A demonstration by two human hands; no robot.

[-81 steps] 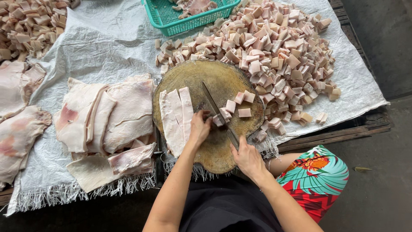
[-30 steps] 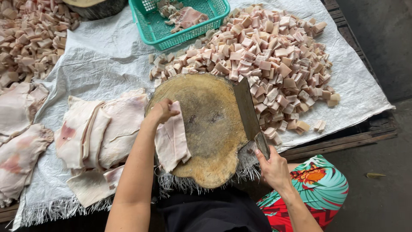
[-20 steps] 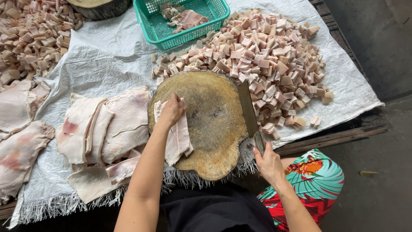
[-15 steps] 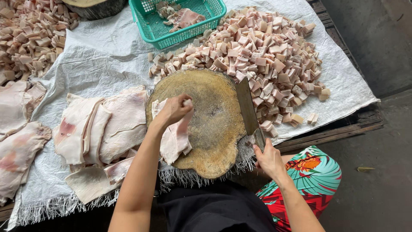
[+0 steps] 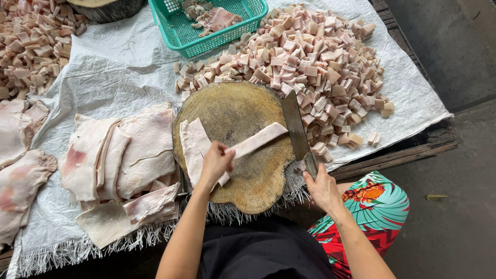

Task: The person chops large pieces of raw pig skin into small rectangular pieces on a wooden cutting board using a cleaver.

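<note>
The left hand [image 5: 216, 163] has its grip clenched on a long pale strip of pork skin [image 5: 254, 142], which lies slantwise across the round, worn wooden chopping block [image 5: 243, 111], its far end close to the blade. Just left of the hand, flat slabs of the same skin [image 5: 193, 146] rest on the block. The right hand [image 5: 323, 188] grips the handle of a broad steel cleaver [image 5: 295, 128], whose blade lies along the block's right edge, pointing away from the person. Beyond the block a large heap of small pinkish cubes of cut skin [image 5: 310, 62] spreads over the white woven sheet [image 5: 113, 72] that covers the bench. A green plastic basket [image 5: 175, 28] with a few pieces in it stands at the sheet's far edge. Wide uncut slabs of skin [image 5: 121, 155] lie left of the block.
</note>
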